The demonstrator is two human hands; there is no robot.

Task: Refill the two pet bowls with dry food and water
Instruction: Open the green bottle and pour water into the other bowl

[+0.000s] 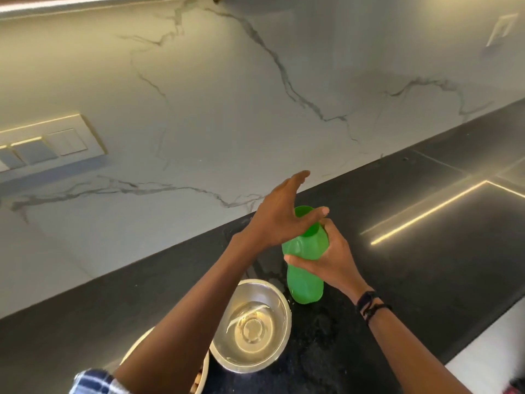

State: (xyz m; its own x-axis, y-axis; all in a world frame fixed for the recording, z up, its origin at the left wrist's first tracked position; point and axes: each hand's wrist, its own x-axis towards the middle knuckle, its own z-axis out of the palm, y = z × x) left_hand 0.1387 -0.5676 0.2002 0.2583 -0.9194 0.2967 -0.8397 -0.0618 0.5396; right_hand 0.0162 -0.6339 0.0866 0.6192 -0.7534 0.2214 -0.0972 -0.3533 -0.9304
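Observation:
A green plastic bottle (305, 280) stands upright on the black counter (426, 251). My right hand (326, 260) is wrapped around its upper body. My left hand (281, 214) rests palm-down over the bottle's green cap (305, 213), fingers spread, thumb across the top. Just in front of the bottle sits a steel bowl (251, 325) holding clear water. A second bowl (203, 376), light-rimmed, lies under my left forearm; a bit of brown dry food shows at its edge, and most of it is hidden.
A marble-patterned wall (227, 95) rises behind the counter, with a switch panel (48, 143) at left and a socket (501, 29) at upper right. Water drops speckle the counter around the bottle. The counter's front edge runs at lower right.

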